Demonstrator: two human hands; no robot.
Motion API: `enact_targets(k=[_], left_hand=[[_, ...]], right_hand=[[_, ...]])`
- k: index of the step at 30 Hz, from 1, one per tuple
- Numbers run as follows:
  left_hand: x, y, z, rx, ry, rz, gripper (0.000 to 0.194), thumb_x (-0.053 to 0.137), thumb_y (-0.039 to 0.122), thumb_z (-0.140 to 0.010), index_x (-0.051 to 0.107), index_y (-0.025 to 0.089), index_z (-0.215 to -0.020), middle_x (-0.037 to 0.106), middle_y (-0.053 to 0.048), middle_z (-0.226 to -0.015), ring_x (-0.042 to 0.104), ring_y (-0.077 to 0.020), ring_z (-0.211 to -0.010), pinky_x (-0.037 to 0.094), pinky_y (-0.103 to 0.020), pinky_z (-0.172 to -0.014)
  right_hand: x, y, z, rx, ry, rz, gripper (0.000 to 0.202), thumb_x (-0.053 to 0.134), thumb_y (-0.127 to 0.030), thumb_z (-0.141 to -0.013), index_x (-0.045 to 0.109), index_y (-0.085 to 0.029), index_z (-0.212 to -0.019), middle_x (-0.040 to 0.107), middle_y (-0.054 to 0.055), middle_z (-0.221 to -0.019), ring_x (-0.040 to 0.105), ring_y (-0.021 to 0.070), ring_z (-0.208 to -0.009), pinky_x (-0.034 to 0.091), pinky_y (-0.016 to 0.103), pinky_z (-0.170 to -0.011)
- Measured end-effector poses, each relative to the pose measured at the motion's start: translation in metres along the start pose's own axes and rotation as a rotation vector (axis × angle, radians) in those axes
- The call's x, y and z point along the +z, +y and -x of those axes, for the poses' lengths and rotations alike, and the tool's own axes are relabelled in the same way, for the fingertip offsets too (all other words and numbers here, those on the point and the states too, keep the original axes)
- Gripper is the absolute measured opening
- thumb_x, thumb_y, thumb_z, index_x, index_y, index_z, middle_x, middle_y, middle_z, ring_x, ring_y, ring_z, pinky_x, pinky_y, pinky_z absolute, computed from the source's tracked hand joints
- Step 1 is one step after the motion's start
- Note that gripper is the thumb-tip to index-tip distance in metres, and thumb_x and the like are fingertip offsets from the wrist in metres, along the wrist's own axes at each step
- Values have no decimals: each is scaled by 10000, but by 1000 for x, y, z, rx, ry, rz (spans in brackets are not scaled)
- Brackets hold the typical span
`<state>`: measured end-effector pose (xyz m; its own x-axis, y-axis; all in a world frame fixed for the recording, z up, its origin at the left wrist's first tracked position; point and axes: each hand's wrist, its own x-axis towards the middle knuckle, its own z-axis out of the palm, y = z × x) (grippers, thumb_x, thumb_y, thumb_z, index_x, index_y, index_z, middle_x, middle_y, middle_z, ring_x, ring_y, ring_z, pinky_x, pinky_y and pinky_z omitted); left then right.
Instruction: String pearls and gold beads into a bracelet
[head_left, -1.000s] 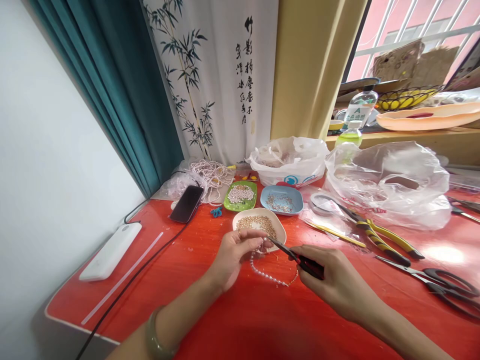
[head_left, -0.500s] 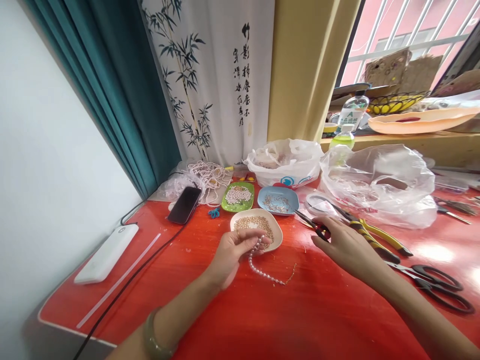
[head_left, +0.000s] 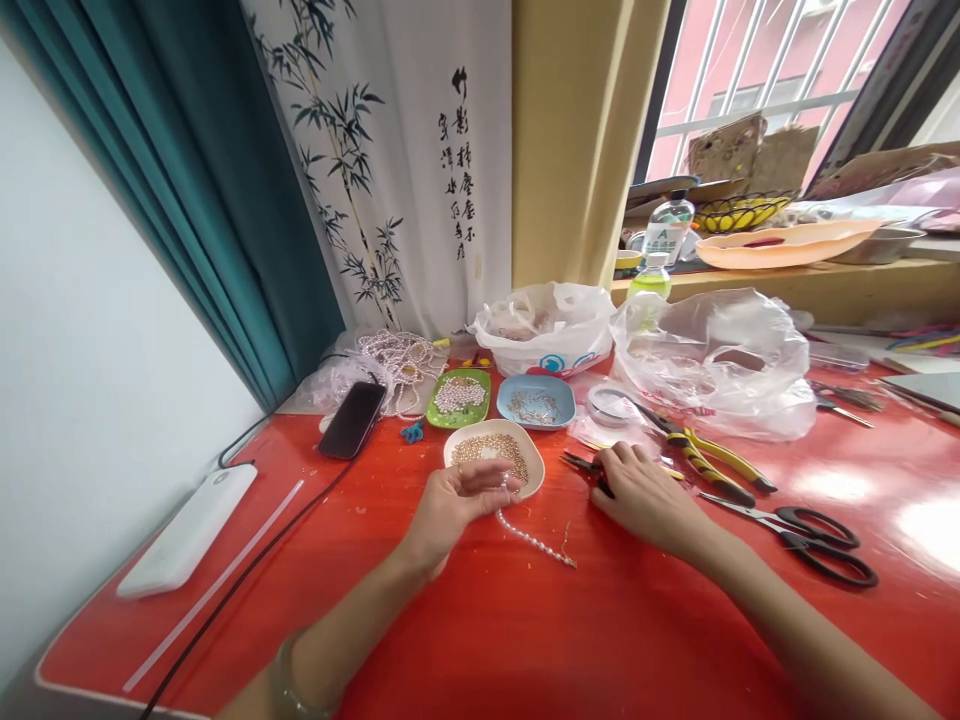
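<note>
My left hand (head_left: 448, 508) pinches one end of a pearl bead strand (head_left: 534, 543) between thumb and fingers. The strand trails down to the red table, where a thin gold chain (head_left: 566, 538) lies at its far end. My right hand (head_left: 646, 498) is low over the table, its fingers curled round the handles of small dark pliers (head_left: 581, 462); their jaws point left. Just beyond the left hand stands a cream dish (head_left: 535, 474) of gold beads. Behind it are a green dish (head_left: 435, 418) with pale beads and a blue dish (head_left: 568, 410) with small metal pieces.
Yellow-and-black pliers (head_left: 724, 465) and black-handled scissors (head_left: 817, 540) lie right of my right hand. Plastic bags (head_left: 720, 370) stand at the back. A phone (head_left: 352, 420), bead strands (head_left: 401, 360), a white power bank (head_left: 187, 530) and a cable (head_left: 247, 570) are on the left.
My right hand has lowered to the table with the small pliers, which now lie closer to the surface. The left hand still holds the bead strand. The view has shifted right.
</note>
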<state>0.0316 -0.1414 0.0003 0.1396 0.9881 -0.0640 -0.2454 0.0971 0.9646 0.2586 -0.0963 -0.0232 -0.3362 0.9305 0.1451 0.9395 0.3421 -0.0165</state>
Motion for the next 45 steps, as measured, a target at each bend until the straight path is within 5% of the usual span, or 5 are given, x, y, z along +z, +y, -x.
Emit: enact_targets(k=[11,20,27,35,45], left_hand=[[-1,-3,-3,-5,26,-9,308,748,184,-552,621,125,-827,695,-67,-790,636,-148,-674,479,-275,-724],[0,-2,-2,37,-3,-14,258,737,179,-559,629,133,-789,672,-42,-795,619,-123,-637,472,-258,-697],[-1,-3,-3,8,21,-37,354,744,193,-548,654,119,-882,662,-47,-745,611,-145,-718,458,-276,-764],[2,3,-1,18,58,55,278,756,169,-508,644,107,-754,663,-41,-667,616,-141,-643,474,-274,-708],[2,9,3,-41,86,244,262,748,127,-509,647,108,-750,652,-28,-661,618,-128,-636,468,-266,-705]], right_hand=[[-27,60,9,114,71,-42,354,357,-433,-808,568,-156,-876,585,117,-914,541,247,-855,400,364,-721],[15,111,22,160,121,186,343,330,-396,-828,528,-120,-876,562,145,-860,535,278,-828,397,365,-723],[-23,89,28,183,236,-96,287,291,-355,-844,521,-205,-758,589,137,-853,561,286,-823,413,373,-690],[-64,44,41,343,6,-1252,282,473,-463,-715,619,-234,-641,631,69,-615,586,230,-536,501,359,-505],[-53,-9,61,-33,90,-719,292,466,-289,-741,605,-217,-987,599,85,-1106,551,274,-1006,491,358,-776]])
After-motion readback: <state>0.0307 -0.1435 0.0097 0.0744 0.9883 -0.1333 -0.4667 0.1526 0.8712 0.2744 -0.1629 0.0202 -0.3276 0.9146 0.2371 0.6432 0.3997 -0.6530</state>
